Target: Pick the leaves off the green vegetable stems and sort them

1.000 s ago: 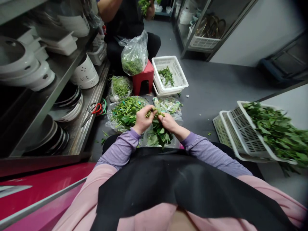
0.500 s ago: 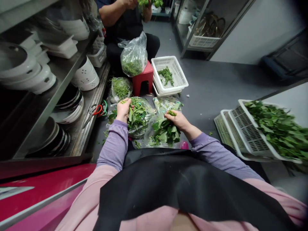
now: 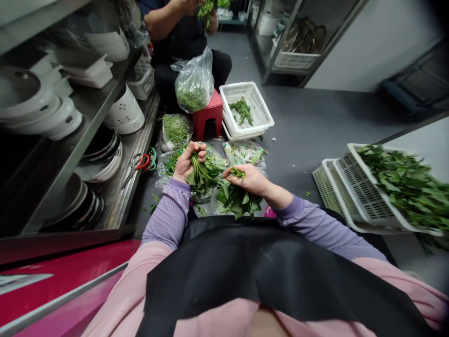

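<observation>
My left hand [image 3: 188, 161] is closed around the stems of a bunch of leafy greens [image 3: 203, 175], whose leaves hang down to the right. A second leafy bunch [image 3: 238, 199] is in my right hand [image 3: 250, 179], with the pale cut stem ends showing between thumb and fingers and the leaves drooping below. Under and behind the hands lies a clear plastic bag [image 3: 219, 161] with more greens, partly hidden by the left bunch. Farther back sits another bag of thin green stems [image 3: 175, 130].
Scissors with red and green handles [image 3: 143, 162] lie at the shelf edge [image 3: 121, 196]. A red stool [image 3: 209, 112] and a white basket [image 3: 261, 110] stand ahead. Greens-filled baskets [image 3: 365, 182] are at right. Across from me, a person's hands [image 3: 210, 21] hold greens.
My left hand has tightened into a fist on a fuller bunch and turned. My right hand has moved left toward it with its bunch. The other person's greens have shifted slightly.
</observation>
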`<action>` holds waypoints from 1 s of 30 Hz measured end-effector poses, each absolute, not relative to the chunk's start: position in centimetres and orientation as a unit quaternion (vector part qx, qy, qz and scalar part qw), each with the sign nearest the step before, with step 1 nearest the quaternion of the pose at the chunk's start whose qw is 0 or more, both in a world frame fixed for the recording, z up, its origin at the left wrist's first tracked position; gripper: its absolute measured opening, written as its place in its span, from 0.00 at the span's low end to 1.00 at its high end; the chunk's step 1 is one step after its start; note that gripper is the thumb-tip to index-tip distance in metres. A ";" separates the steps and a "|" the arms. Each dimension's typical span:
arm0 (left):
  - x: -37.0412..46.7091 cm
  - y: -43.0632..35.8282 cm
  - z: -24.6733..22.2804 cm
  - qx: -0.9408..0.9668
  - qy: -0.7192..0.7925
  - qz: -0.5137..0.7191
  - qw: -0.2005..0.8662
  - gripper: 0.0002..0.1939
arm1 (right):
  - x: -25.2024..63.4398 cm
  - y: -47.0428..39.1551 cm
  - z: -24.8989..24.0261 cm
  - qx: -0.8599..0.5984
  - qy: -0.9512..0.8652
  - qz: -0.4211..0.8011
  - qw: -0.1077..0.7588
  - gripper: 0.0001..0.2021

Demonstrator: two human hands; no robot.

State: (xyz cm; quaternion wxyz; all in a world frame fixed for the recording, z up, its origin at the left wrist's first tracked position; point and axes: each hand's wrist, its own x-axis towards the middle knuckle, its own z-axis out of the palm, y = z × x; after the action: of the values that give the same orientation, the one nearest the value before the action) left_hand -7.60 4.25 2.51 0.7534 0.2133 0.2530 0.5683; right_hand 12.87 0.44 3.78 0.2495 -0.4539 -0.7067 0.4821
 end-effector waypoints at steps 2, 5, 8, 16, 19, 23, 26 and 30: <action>-7.0 4.2 2.2 0.223 0.265 0.572 0.744 0.15 | 11.4 0.3 3.6 -0.465 -0.708 0.462 0.264 0.13; -5.9 4.0 1.4 0.238 0.276 0.579 0.730 0.14 | 9.5 0.6 3.0 -0.483 -0.710 0.422 0.290 0.13; -4.7 3.9 0.5 0.257 0.294 0.588 0.708 0.14 | 8.4 1.3 2.4 -0.522 -0.711 0.364 0.299 0.15; -3.8 4.0 -0.3 0.282 0.325 0.563 0.706 0.14 | 9.5 2.8 0.6 -0.518 -0.627 0.484 0.324 0.11; -3.8 3.9 -0.4 0.285 0.306 0.547 0.726 0.14 | 10.2 2.8 0.1 -0.513 -0.585 0.524 0.347 0.12; -3.6 3.7 -0.5 0.285 0.296 0.518 0.750 0.13 | 10.8 2.9 -0.5 -0.502 -0.554 0.557 0.362 0.13; -3.8 3.7 -0.5 0.298 0.297 0.497 0.759 0.14 | 11.3 3.0 -0.5 -0.494 -0.541 0.570 0.371 0.14; -4.3 3.8 -0.4 0.289 0.333 0.521 0.731 0.13 | 12.2 3.1 -0.4 -0.469 -0.493 0.617 0.396 0.14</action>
State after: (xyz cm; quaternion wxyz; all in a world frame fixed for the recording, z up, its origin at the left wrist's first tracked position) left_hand -4.32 3.85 -0.39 0.7310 0.2890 0.3328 0.5209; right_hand 12.25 3.07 -0.37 0.3959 -0.4686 -0.4926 0.6173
